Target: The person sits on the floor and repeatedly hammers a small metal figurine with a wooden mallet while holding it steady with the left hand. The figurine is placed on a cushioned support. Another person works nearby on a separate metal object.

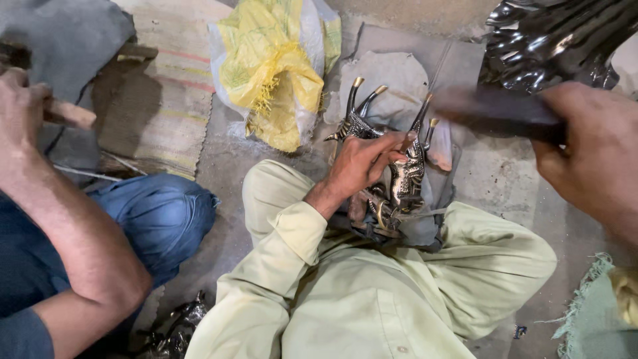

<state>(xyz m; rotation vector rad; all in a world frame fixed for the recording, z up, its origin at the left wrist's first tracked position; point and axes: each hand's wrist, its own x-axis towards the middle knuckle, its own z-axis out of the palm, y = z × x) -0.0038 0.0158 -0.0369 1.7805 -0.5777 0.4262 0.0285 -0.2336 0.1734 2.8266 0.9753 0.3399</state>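
Note:
My left hand (pixel 362 166), in a pale green sleeve, rests on and grips a dark metal figurine with brass-tipped horns (pixel 405 176). The figurine lies on a grey cloth (pixel 392 76) between my knees. Raised close to the camera at the right, my right hand (pixel 591 156) is closed around a dark, motion-blurred tool (pixel 495 113). The tool's end points left, above the figurine's horns.
A co-worker in blue jeans (pixel 156 216) crouches at the left, a hand (pixel 20 110) holding a wooden handle (pixel 70 114). A yellow and white sack (pixel 276 66) and a striped mat (pixel 176 93) lie behind. A shiny black metal piece (pixel 545 40) sits top right.

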